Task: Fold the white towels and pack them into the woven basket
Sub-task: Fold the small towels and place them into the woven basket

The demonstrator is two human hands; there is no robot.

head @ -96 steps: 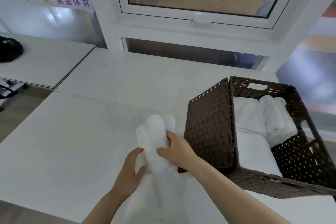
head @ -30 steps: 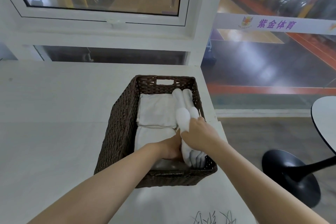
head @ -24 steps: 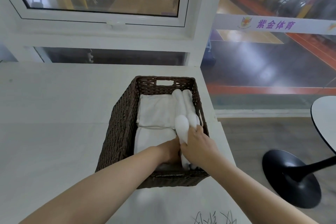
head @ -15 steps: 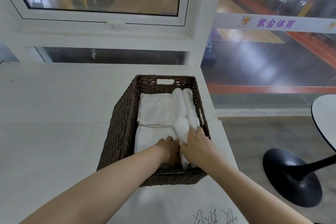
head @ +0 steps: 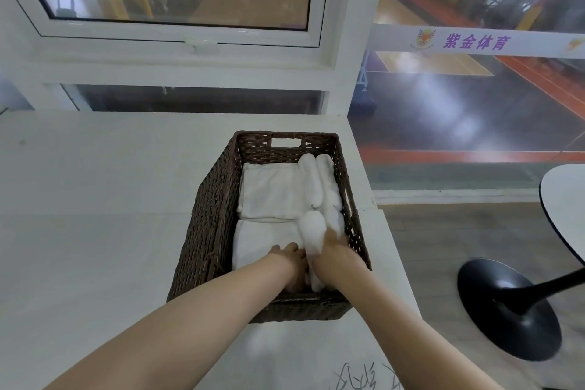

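A dark brown woven basket [head: 209, 218] stands on the white table near its right edge. Inside lie two flat folded white towels [head: 269, 193], one behind the other on the left, and rolled white towels [head: 319, 180] along the right wall. Both my hands are down in the basket's near right corner. My right hand [head: 335, 256] grips a rolled white towel [head: 311, 231] that stands on end there. My left hand [head: 289, 263] presses against that roll's left side, its fingertips hidden low in the basket.
The white table [head: 95, 231] stretches to the left of the basket. Its right edge runs just beside the basket. A round table top [head: 566, 209] on a black pedestal base [head: 509, 307] stands on the floor to the right. A window wall [head: 190, 66] rises behind.
I carried the rolled towel from the table into the basket. Over the last second both hands have pushed it lower into the near right corner.
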